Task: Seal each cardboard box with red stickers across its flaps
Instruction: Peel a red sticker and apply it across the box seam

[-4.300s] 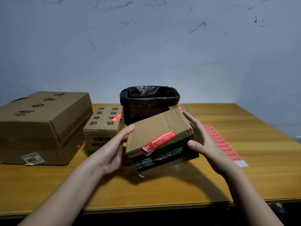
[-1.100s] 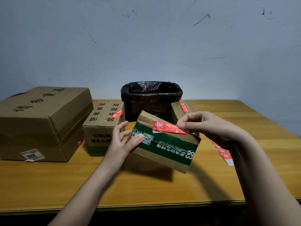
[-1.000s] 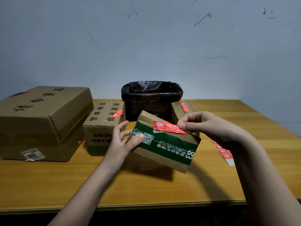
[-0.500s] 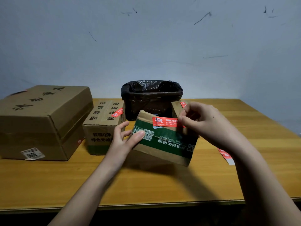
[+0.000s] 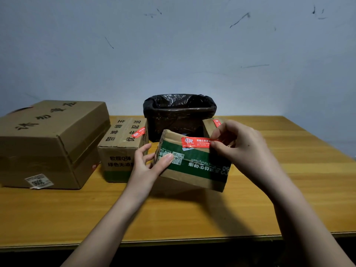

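A small cardboard box with a green band (image 5: 194, 166) is tilted over the middle of the wooden table (image 5: 289, 199), its near lower edge close to the tabletop; whether it touches cannot be told. Its flaps are closed, so its contents are hidden. A red sticker (image 5: 194, 142) lies along its upper edge. The right hand (image 5: 244, 151) pinches the sticker's right end between thumb and curled fingers. The left hand (image 5: 148, 164) grips the box's left end, thumb pressed on the green face beside a printed code, fingers curled behind the corner.

Just left of it stands a medium box (image 5: 121, 151), closed, with a red sticker (image 5: 138, 132) over its top right edge. Further left sits a large box (image 5: 48, 143), also closed, with a white label (image 5: 38, 182) on its near face.

At the far middle is a bin lined with a black bag (image 5: 179, 114); its inside is too dark to tell what it holds. To the right of the bin, partly behind the right hand, another small box (image 5: 209, 126) shows a red sticker (image 5: 217, 123) on top.
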The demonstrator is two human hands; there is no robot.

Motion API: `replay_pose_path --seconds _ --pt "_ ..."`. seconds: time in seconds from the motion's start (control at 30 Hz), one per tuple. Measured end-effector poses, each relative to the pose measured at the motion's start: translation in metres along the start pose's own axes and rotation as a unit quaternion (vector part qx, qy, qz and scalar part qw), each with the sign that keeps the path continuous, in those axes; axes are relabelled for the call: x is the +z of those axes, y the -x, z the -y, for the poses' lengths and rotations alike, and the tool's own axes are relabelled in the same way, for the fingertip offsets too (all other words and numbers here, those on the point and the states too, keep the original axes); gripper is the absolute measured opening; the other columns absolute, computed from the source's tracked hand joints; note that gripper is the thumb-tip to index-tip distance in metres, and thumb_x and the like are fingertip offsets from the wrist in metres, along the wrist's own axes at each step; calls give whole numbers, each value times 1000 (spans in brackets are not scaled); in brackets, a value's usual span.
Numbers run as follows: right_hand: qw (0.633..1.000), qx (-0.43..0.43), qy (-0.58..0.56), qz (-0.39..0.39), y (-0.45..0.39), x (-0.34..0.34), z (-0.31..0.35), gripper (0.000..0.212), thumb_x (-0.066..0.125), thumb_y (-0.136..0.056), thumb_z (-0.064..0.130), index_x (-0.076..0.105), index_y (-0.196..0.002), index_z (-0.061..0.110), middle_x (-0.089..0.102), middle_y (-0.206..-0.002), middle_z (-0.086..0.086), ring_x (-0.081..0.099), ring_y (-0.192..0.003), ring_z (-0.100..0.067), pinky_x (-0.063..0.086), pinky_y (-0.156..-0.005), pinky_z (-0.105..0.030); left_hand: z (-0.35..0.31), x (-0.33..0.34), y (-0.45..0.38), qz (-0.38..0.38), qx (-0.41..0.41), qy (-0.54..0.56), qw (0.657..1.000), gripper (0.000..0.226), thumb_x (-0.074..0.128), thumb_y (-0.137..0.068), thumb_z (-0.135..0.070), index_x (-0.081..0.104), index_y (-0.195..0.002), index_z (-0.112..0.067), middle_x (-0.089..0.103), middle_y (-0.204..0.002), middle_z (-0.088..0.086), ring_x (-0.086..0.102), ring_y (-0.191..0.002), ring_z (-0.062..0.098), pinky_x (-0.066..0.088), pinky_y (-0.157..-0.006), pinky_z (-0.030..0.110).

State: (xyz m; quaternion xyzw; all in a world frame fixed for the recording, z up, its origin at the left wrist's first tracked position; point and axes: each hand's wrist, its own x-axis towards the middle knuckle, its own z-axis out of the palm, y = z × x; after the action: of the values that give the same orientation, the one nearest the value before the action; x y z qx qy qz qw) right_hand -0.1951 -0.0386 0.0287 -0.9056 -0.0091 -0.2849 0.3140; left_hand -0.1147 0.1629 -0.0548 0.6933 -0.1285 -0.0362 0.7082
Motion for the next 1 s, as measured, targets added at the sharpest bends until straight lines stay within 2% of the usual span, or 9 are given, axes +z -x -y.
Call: replay_pose_path --seconds 0.1,0.23,0.33,0.43,0.6,0.67,0.77,0.9,1.0 --pt "1000 -5 -20 4 2 1 3 14 69 -82 19 60 -78 30 63 -74 11 59 -69 -6 52 -67 -36 0 0 1 -11 0 -17 1000 97 69 -41 -66 33 -127 -38 42 -137 7 45 -128 26 41 -106 42" --pt "1000 2 -30 0 2 0 1 14 69 -83 20 60 -81 31 61 -72 13 58 -68 -3 49 -64 -28 -2 2 3 -16 6 -13 1000 97 69 -40 -65 33 -126 -37 43 -136 7 46 -127 25 41 -105 40" --pt "997 1 -80 14 3 0 0 23 70 -84 18 58 -96 34 61 -77 12 57 -67 -1 47 -61 -21 -2 3 2 -18 3 -17 1000 98 69 -40 -65 33 -127 -37 41 -137 7 45 -128 26 39 -108 44" --pt "991 6 -127 31 4 1 0 34 70 -86 15 56 -111 33 60 -78 12 57 -67 -1 48 -63 -19 -1 3 2 -20 -2 -17 1000 98 70 -40 -66 32 -126 -38 42 -137 6 44 -129 26 38 -109 46" --pt "988 8 -150 35 4 -2 1 21 68 -86 11 67 -98 29 57 -70 10 53 -62 2 44 -59 -14 0 3 2 -22 -1 -18 1000 99 70 -40 -66 32 -127 -38 41 -137 6 44 -129 26 38 -109 46" --pt "991 9 -124 44 3 -1 1 19 68 -85 15 68 -94 31 59 -71 9 53 -62 0 43 -60 -16 -1 3 2 -21 0 -16 1000 98 70 -40 -66 33 -127 -38 41 -138 7 44 -129 27 38 -108 46" --pt "996 21 -73 47 3 4 0 9 69 -82 31 68 -90 33 59 -72 9 54 -66 -4 46 -64 -30 -1 4 2 -20 9 -20 1000 98 69 -41 -67 32 -126 -38 41 -135 4 44 -128 25 40 -108 44" --pt "998 23 55 9 1 12 4 19 66 -80 50 63 -82 32 54 -70 13 51 -68 -3 37 -58 -28 -3 8 4 -15 14 -24 1000 100 69 -40 -65 31 -128 -38 40 -126 -4 46 -123 19 44 -90 25" --pt "990 -31 138 -17 1 17 7 21 64 -82 52 60 -83 31 50 -82 13 47 -82 -8 33 -62 -29 -4 8 4 -14 13 -29 999 100 68 -40 -66 30 -128 -38 39 -126 -4 45 -124 19 43 -92 27"
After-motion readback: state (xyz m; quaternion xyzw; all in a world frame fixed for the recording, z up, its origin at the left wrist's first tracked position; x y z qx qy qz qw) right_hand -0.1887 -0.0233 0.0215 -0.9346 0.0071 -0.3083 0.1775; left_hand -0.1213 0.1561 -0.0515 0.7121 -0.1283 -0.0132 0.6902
